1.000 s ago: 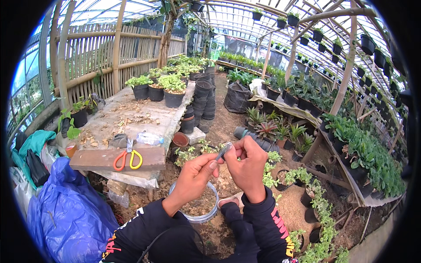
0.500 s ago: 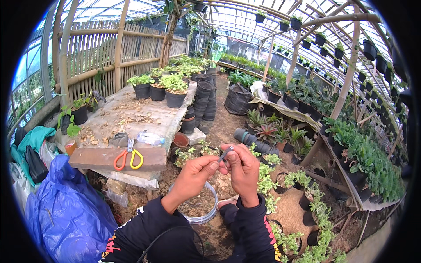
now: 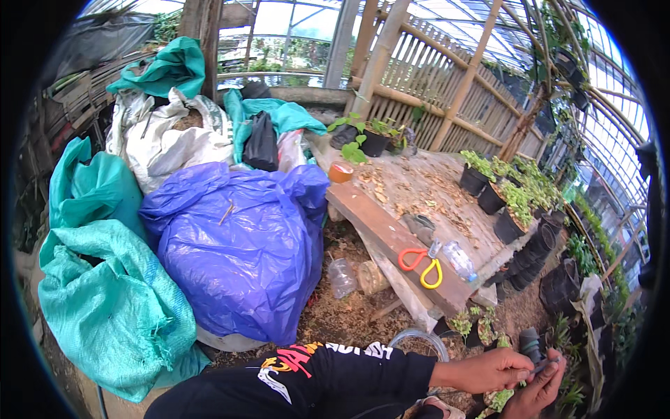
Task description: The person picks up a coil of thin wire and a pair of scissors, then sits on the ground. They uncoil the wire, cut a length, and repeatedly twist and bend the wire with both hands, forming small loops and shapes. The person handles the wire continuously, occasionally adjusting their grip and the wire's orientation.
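At the lower right, my left hand (image 3: pixel 492 370) is closed in a pinch, its fingertips against a small dark grey piece (image 3: pixel 541 364) whose kind I cannot make out. My right hand (image 3: pixel 541 392) meets it there, fingers bent around the same piece, partly cut off by the lower rim. A coil of clear, pale tubing or wire (image 3: pixel 422 339) lies on the ground beside my left forearm. Scissors (image 3: pixel 423 264) with one orange and one yellow handle rest on a brown wooden plank (image 3: pixel 391 241), beside a clear plastic bottle (image 3: pixel 458 260).
A blue plastic sheet (image 3: pixel 230 244) covers a large bulk at left, among green sacks (image 3: pixel 115 307) and a white sack (image 3: pixel 171 140). Potted plants (image 3: pixel 513 209) stand along the far side of a leaf-strewn table (image 3: pixel 433 185). A bamboo fence (image 3: pixel 419 77) rises behind.
The view has swung left, so the sacks and blue sheet fill more of it. My hands, still together on the small grey piece, now appear at the lower right.
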A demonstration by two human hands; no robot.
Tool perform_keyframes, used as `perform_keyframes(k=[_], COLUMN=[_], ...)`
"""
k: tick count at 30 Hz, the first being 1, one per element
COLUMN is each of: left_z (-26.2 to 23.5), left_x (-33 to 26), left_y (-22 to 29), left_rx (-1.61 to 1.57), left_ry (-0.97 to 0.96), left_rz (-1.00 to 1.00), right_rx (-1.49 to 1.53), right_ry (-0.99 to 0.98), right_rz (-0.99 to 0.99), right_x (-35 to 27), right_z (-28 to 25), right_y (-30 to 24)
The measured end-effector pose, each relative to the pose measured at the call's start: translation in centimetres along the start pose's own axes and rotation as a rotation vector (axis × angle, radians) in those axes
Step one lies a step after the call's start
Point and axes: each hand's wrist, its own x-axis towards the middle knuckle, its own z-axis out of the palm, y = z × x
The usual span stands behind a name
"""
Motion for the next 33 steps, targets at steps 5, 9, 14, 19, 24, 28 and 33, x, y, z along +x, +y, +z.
perform_keyframes(k=[5,9,14,19,24,28,33], left_z=[0.7,1.1,-2.6,-6.7,-7.7,-8.1,-9.2], left_x=[-1.0,-0.6,-0.3,-2.7,-5.4,-6.9,-9.8], left_y=[0.3,1.4,3.6,5.7,11.0,11.8,8.8], left_rx=[0.238,0.335,-0.366,-0.343,-0.45,-0.541,-0.243], left_ry=[0.228,0.5,0.726,0.992,1.134,1.13,0.981], left_rz=[0.256,0.455,0.344,0.552,0.631,0.638,0.673], right_rx=[-0.11,0.349,0.301,-0.172,-0.337,0.002,0.048], right_ry=[-0.034,-0.116,-0.435,-0.564,-0.616,-0.662,-0.855], right_rz=[-0.107,0.049,0.02,-0.144,-0.217,-0.203,0.144], right_x=[0.4,0.9,-3.4,-10.1,-11.7,-11.1,-7.4], right_z=[1.3,4.3,6.6,5.7,5.1,5.0,1.5], right_y=[-3.5,-5.0,-5.3,-4.0,-2.4,-2.0,-0.3])
